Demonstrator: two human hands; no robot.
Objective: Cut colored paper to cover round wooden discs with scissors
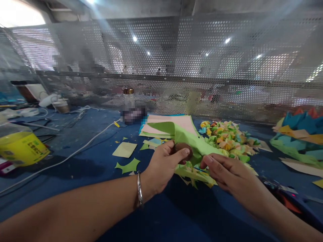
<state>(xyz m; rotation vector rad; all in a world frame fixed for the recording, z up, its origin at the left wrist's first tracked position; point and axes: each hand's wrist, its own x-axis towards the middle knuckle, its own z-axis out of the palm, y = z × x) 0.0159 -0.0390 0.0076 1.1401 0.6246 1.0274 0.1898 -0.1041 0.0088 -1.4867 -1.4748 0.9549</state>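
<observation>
A sheet of light green paper (188,136), bent and partly folded, is held up between both hands above the table. My left hand (164,163), with a silver bracelet (139,190) at its wrist, grips the paper's lower left side between thumb and fingers. At the right end, my right hand (225,169) pinches the paper's corner with thumb and forefinger. Beneath the hands lie green and yellow paper scraps (196,174). Behind the held paper rests a stack of pink and green sheets (164,118), and just right of it spreads a heap of small folded paper pieces (228,137).
A yellow-labelled container (22,144) stands at left near a white cable (83,148). A lidded glass jar (129,98) is by the perforated metal screen (156,50). At right are a layered paper construction (300,134) and a dark tool with a red light (292,198).
</observation>
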